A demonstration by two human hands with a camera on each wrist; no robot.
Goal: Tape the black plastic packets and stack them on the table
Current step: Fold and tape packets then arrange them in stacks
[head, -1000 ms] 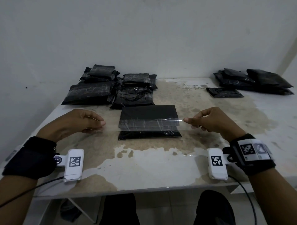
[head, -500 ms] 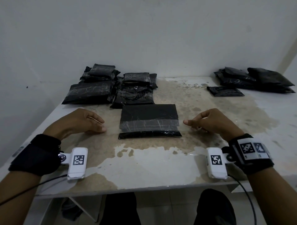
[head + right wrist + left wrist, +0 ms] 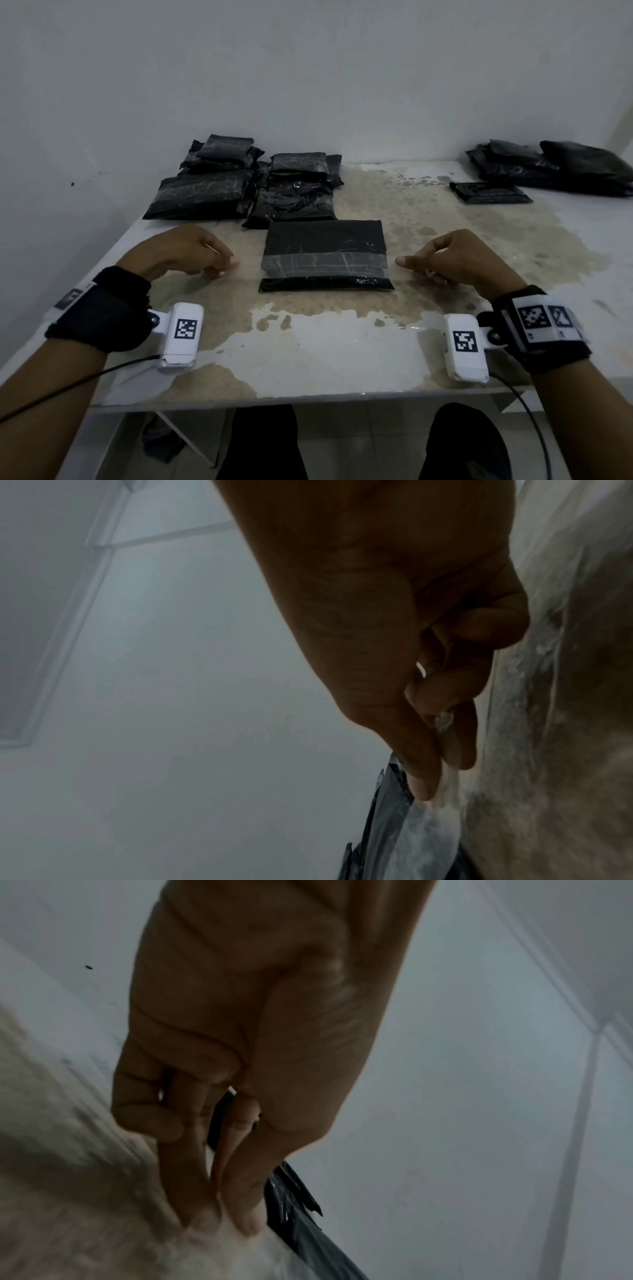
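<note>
Clear tape strip (image 3: 323,265) across black packet (image 3: 325,240); left hand (image 3: 185,253), right hand (image 3: 455,260) pinch its ends.

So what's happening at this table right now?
A person is taping black plastic packets. Their left hand and right hand pinch the ends of a clear tape strip laid across the packet in front of them. Taped packets sit piled at the back left, more packets at the far right.
</note>
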